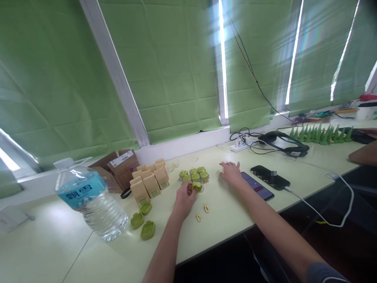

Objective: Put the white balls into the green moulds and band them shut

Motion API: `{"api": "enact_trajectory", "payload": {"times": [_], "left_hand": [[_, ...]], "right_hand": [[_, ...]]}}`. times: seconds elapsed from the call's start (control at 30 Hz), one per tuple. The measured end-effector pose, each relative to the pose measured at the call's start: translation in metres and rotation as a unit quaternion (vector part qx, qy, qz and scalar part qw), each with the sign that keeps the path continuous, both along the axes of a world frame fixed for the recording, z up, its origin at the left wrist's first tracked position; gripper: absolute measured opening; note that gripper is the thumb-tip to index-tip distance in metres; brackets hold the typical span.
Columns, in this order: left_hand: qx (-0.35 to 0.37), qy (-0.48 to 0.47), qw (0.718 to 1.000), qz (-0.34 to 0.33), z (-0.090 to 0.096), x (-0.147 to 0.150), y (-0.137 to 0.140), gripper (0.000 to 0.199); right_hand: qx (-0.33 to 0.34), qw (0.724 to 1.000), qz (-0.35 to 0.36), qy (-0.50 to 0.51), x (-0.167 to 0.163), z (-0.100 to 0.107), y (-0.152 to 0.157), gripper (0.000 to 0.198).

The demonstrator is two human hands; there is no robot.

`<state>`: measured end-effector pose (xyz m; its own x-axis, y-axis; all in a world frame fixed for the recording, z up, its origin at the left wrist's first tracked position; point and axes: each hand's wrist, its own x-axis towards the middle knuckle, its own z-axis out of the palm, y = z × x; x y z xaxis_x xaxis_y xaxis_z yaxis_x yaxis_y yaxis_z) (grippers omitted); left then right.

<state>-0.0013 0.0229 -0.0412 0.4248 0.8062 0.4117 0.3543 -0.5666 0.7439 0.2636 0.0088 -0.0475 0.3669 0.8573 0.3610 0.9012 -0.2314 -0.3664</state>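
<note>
My left hand (pixel 185 198) is closed, its fingertips pinching a small green flower-shaped cup (pixel 197 187) at the near end of a cluster. The group of small green pieces (pixel 193 171) has clear plastic around its lower edges. My right hand (pixel 231 173) is over the table to the right of that cluster, fingers spread and holding nothing. Two small yellow loops (pixel 206 208) lie in front of my left hand. Several loose green cups (pixel 147 230) sit to the left, near the bottle.
A large water bottle (pixel 94 200) stands at left. Behind it are small tan paper bags (pixel 151 184) and an open cardboard box (pixel 125 169). Two phones (pixel 269 177), a white cable, a black headset (pixel 284 143) and green spiky pieces (pixel 321 134) lie rightward. Another person's arm (pixel 363 153) shows.
</note>
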Motion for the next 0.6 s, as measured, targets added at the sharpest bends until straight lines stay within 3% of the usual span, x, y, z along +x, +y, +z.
{"api": "enact_trajectory", "payload": {"times": [0.2, 0.4, 0.5, 0.6], "left_hand": [[-0.002, 0.004, 1.000, -0.002, -0.002, -0.001, 0.001, 0.017], [0.002, 0.004, 1.000, 0.002, -0.003, -0.002, 0.002, 0.015], [0.008, -0.005, 1.000, 0.020, -0.003, -0.002, 0.003, 0.013], [0.008, -0.026, 0.999, 0.045, -0.002, -0.002, 0.005, 0.014]], "right_hand": [[-0.034, 0.995, 0.082, 0.038, -0.003, -0.002, 0.003, 0.043], [0.040, 0.984, 0.161, 0.068, -0.014, 0.000, 0.001, 0.047], [0.062, 0.986, 0.144, 0.056, -0.016, 0.001, 0.002, 0.038], [0.010, 0.992, 0.124, 0.038, -0.012, -0.005, 0.003, 0.043]]}}
